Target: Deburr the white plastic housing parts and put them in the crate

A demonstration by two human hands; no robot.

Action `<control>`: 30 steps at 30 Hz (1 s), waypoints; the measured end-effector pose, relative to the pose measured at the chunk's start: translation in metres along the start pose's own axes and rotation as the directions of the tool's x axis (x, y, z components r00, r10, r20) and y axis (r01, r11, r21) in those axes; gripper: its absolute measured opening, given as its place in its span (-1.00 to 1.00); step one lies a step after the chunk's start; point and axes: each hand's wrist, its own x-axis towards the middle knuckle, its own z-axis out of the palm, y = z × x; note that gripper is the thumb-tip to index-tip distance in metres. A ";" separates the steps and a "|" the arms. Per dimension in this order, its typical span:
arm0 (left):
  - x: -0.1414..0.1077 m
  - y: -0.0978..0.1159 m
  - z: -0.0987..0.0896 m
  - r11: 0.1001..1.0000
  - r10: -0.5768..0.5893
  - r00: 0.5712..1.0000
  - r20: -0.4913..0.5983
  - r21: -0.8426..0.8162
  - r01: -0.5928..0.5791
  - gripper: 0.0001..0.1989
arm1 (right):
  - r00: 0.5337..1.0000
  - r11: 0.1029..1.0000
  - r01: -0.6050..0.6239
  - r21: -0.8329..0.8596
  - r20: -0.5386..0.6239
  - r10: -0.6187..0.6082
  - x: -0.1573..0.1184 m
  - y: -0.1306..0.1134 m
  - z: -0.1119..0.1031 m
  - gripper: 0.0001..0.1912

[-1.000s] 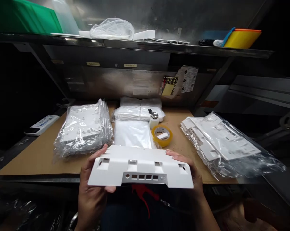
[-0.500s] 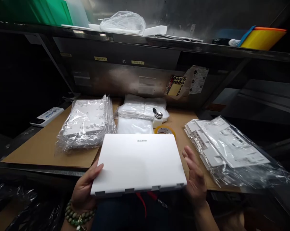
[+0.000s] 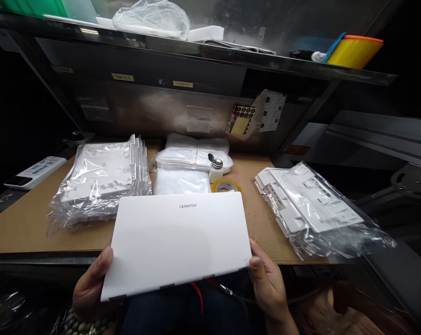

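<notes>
A flat white panel (image 3: 177, 242) with upside-down HUAWEI lettering is held over the table's front edge, its near side tilted lower at the left. My left hand (image 3: 93, 284) grips its left edge, thumb on top, with a beaded bracelet at the wrist. At the right edge, my right hand (image 3: 269, 281) closes on the near corner, and its fingers below the panel are hidden. Just beyond the panel lie a roll of yellow tape (image 3: 236, 185), a small pump bottle (image 3: 216, 173) and a stack of white plastic sleeves (image 3: 182, 181).
Bagged white parts are stacked at the left (image 3: 100, 177), and more bagged parts (image 3: 315, 200) lie at the right. A white device (image 3: 39, 172) sits at the far left. Overhead, a shelf (image 3: 196, 53) carries a plastic bag and a yellow container (image 3: 355, 52).
My right hand, apart from the panel before, now grips its right edge. The panel and my left hand have shifted left and the panel has tilted; the whole view has shifted too.
</notes>
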 end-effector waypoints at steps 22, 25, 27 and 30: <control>-0.022 0.020 0.059 0.643 0.367 0.856 0.363 0.566 -0.516 -0.74 | 0.982 0.915 0.176 -0.362 0.134 -0.136 0.046 0.019 -0.024 -0.74; -0.023 0.023 0.060 0.609 0.414 0.810 0.416 0.535 -0.586 -0.80 | 0.971 0.895 0.218 -0.390 0.182 -0.157 0.049 0.017 -0.028 -0.79; -0.023 0.026 0.058 0.596 0.429 0.783 0.450 0.511 -0.620 -0.84 | 0.956 0.868 0.255 -0.425 0.247 -0.159 0.057 0.014 -0.034 -0.81; -0.024 0.030 0.053 0.598 0.436 0.774 0.458 0.496 -0.630 -0.88 | 0.943 0.779 0.315 -0.542 0.274 -0.190 0.084 0.006 -0.041 -0.73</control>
